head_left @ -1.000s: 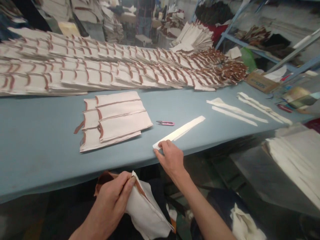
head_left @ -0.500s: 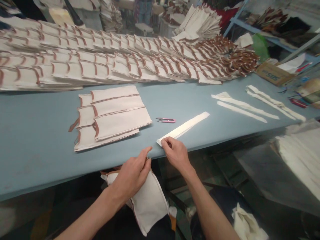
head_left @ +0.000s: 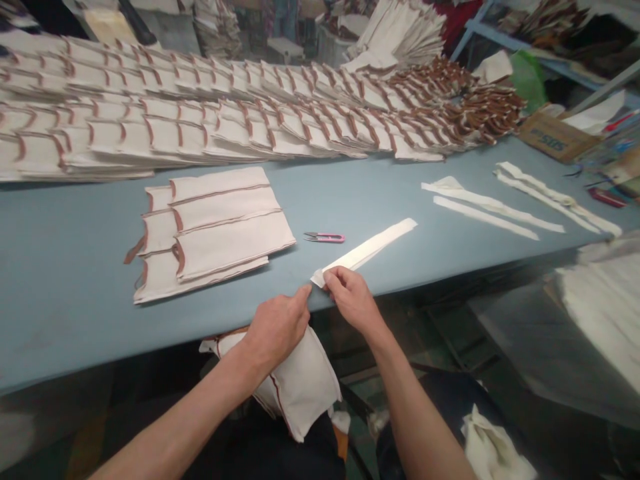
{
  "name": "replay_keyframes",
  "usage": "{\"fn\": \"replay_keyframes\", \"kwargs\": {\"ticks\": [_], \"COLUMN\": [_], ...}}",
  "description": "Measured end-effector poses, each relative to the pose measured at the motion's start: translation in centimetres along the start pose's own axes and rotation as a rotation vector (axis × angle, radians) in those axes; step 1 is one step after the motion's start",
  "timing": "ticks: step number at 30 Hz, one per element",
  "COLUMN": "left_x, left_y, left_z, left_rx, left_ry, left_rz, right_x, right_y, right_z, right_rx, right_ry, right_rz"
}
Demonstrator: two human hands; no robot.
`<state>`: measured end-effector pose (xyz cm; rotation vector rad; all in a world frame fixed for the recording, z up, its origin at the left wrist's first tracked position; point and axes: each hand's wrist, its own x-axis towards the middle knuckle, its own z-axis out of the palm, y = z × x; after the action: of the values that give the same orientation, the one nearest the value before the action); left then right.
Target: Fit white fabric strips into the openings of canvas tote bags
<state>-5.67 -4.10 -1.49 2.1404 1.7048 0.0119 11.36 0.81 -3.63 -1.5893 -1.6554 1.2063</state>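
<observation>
My right hand pinches the near end of a stack of cream strips lying slantwise at the table's front edge. Just left of it, my left hand is closed, its index fingertip close to the strip end; what its curled fingers hold is hidden. Below that hand, a cream fabric piece with brown edging hangs over my lap. Small pink-handled snips lie on the blue table beyond the hands. Left of them, several brown-edged cream pieces lie overlapped.
Long overlapping rows of brown-edged pieces fill the table's back. More cream strips lie to the right. A cardboard box stands at the far right. Cream cloth lies low at the right.
My left hand has moved up and slightly right, closer to the strip end, its fingers now more curled. The fabric on my lap has shifted upward. My right hand still pinches the strips.
</observation>
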Motion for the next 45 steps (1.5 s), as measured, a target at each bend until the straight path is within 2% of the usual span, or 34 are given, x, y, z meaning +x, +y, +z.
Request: {"fn": "replay_keyframes", "kwargs": {"ticks": [7,14,24,30,35,40,45], "left_x": [-0.6,0.0,0.2,-0.6,-1.4,-1.0,-0.4], "left_y": [-0.3,0.1,0.3,0.2,0.1,0.9,1.1], "left_z": [0.9,0.6,1.0,0.9,0.9,0.3,-0.3], "left_rx": [-0.011,0.013,0.026,-0.014,-0.022,0.042,0.102], "left_ry": [0.035,0.013,0.015,0.041,0.059,-0.025,-0.076], "left_rz": [0.027,0.072,0.006,-0.046,-0.097,-0.046,-0.013], "right_x": [0.4,0.1,0.8,1.3,1.0,0.2,-0.2], "right_y": [0.7,0.6,1.0,1.4,1.0,0.6,1.3], "right_z": [-0.5,-0.6,-0.7,-1.1,-0.7,-0.2,-0.6], "right_rx": [0.112,0.109,0.151,0.143,0.112,0.094,0.205], "right_ry": [-0.074,-0.080,-0.124,-0.174,-0.141,-0.057,0.040], "right_rz": [-0.022,-0.056,-0.026,-0.010,-0.044,-0.106,-0.077]}}
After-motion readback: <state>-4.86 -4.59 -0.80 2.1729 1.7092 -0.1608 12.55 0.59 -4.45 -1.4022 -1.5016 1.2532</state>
